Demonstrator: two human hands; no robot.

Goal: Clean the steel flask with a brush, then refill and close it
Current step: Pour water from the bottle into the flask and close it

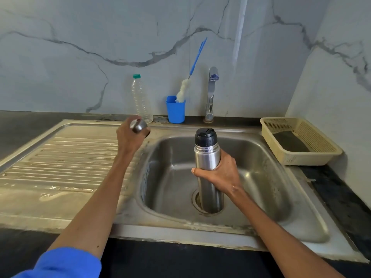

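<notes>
Right hand grip around steel flask, left hand grip around steel cap, no legible writing

Steel flask: brushed metal cylinder, upright over the sink basin, its base at or just above the drain — contact cannot be confirmed. Black inner stopper still seated in the neck.

Outer steel cap: removed, domed, shiny, held off at 10 o'clock from the flask, above the rear edge of the draining board.

Brush: white fluffy head, twisted wire stem, blue handle. It stands head-down in a blue cup at 12 o'clock on the counter, handle leaning to 1 o'clock against the wall — not in use.
</notes>
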